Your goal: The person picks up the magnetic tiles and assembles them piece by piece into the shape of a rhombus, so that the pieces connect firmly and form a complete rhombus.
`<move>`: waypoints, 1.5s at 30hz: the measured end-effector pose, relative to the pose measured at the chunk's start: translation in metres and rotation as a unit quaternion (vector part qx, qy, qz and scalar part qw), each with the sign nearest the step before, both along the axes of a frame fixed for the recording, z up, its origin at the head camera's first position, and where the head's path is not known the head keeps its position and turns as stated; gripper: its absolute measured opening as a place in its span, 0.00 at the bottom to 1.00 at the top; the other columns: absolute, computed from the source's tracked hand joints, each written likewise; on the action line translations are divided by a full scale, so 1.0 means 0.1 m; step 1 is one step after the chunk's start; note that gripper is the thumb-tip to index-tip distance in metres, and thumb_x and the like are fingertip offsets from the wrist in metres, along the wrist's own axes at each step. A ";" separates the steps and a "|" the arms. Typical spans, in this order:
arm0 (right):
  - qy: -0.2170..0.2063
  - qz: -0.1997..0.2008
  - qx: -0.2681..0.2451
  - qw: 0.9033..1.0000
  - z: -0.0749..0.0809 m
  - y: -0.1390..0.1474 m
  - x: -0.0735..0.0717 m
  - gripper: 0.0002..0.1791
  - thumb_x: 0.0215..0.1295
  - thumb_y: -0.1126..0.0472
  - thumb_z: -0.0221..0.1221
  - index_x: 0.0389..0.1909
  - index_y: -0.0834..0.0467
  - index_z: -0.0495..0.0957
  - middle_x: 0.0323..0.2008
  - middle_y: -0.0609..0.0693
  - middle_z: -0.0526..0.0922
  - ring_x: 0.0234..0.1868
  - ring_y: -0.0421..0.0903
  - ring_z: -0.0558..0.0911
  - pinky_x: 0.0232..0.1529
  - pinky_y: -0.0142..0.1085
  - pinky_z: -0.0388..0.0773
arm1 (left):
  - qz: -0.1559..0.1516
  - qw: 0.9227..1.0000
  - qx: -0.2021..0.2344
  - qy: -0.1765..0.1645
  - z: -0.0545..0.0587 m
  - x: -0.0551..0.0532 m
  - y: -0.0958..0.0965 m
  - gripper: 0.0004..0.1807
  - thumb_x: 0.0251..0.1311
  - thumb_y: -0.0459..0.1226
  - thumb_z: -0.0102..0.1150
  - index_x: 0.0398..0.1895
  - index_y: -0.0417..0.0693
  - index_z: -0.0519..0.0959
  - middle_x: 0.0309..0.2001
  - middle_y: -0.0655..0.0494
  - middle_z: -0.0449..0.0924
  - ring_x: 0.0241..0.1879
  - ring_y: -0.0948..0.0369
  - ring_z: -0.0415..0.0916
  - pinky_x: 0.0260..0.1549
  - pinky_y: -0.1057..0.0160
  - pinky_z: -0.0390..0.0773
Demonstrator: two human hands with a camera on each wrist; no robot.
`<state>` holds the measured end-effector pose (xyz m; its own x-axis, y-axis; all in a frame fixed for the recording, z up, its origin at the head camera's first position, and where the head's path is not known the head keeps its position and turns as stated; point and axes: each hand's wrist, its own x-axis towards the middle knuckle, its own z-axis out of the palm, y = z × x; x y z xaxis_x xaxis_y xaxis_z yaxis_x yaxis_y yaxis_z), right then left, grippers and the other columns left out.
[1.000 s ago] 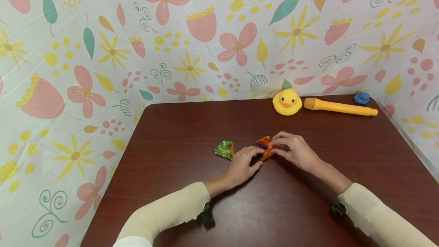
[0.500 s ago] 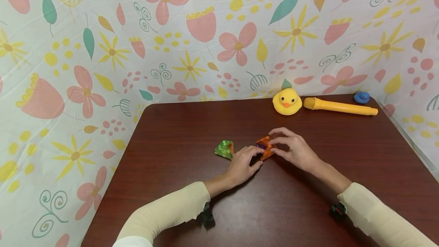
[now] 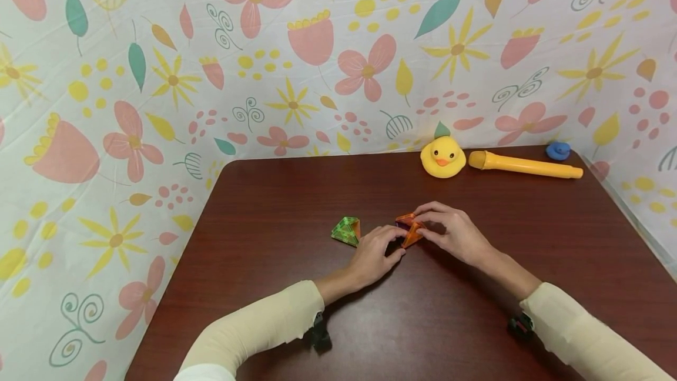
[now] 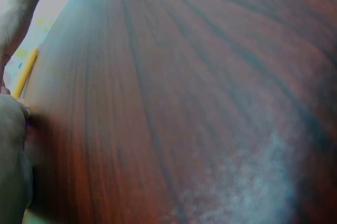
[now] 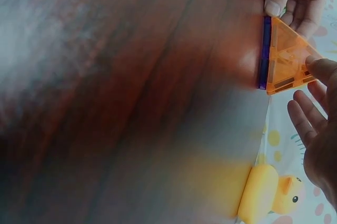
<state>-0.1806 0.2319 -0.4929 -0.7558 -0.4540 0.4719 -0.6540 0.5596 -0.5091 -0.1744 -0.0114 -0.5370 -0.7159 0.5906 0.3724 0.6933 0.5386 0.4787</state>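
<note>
In the middle of the table, orange triangular magnetic tiles (image 3: 413, 235) lean up from a flat purple tile (image 5: 264, 50). My left hand (image 3: 373, 256) holds this piece at its left side, the thumb near the purple tile's end and the other fingers curled. At the upper right, my right hand (image 3: 456, 231) pinches the orange tiles near their top, its thumb (image 5: 324, 68) on one triangle's face. Its outer fingers stand apart from the piece. Left of my left hand sits a green tile shape (image 3: 345, 231) with an orange side. My fingers partly hide the orange and purple tiles.
A yellow rubber duck (image 3: 443, 157), a yellow toy microphone (image 3: 526, 165) and a small blue duck (image 3: 557, 150) lie along the table's back edge. Behind the brown table (image 3: 275, 204) hangs a flowered cloth (image 3: 317, 87).
My right fingers spread a little, then came down and in on the orange tiles, whose rear triangle now leans differently. My left hand and the green shape have stayed put.
</note>
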 end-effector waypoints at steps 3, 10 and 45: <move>-0.001 -0.002 -0.003 1.000 0.00 0.00 0.01 0.17 0.56 0.72 0.78 0.46 0.56 0.90 0.51 0.48 0.85 0.47 0.44 0.86 0.44 0.45 0.87 | -0.002 1.000 0.002 -0.002 0.00 0.00 0.00 0.20 0.70 0.38 0.72 0.63 0.49 0.82 0.55 0.56 0.85 0.51 0.63 0.81 0.50 0.70 0.80; -0.003 0.004 -0.016 1.000 0.00 -0.02 0.01 0.21 0.55 0.75 0.77 0.49 0.57 0.88 0.51 0.49 0.85 0.43 0.43 0.86 0.41 0.40 0.87 | -0.004 1.000 0.004 -0.008 0.01 0.00 0.00 0.20 0.70 0.37 0.71 0.63 0.48 0.82 0.55 0.56 0.85 0.52 0.62 0.81 0.51 0.69 0.80; -0.133 0.002 0.057 0.990 -0.11 -0.03 -0.05 0.30 0.61 0.74 0.74 0.66 0.67 0.80 0.56 0.62 0.87 0.56 0.57 0.87 0.52 0.49 0.86 | 0.005 1.000 0.004 -0.005 -0.01 0.00 0.00 0.20 0.70 0.38 0.71 0.63 0.50 0.82 0.56 0.57 0.84 0.52 0.64 0.81 0.52 0.73 0.78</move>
<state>-0.1854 0.2292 -0.5034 -0.8441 -0.4964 0.2029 -0.5084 0.6203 -0.5973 -0.1748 -0.0119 -0.5381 -0.7252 0.5811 0.3694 0.6833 0.5410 0.4903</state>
